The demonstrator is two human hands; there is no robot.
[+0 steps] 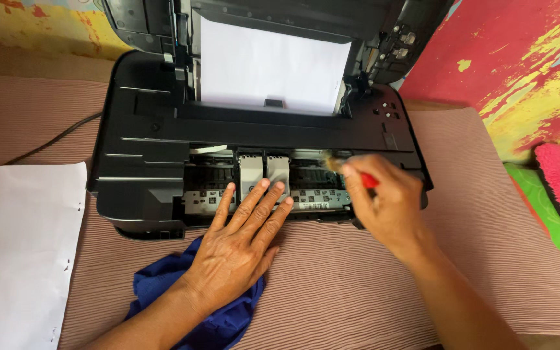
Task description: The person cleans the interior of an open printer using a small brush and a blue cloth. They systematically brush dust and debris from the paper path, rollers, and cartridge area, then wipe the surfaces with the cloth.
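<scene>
Inside the glossy black printer (150,129), right hand (387,204) holds a bristly brush (338,163).

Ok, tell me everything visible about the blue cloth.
The blue cloth is a deep blue, soft-looking fabric, crumpled into loose folds. It lies on the striped pinkish mat just in front of the open black printer, a corner reaching toward the printer's front edge. The left hand and wrist rest across it, covering its middle, with fingers stretched onto the printer's opening. Its lower part runs toward the frame edge.
</scene>
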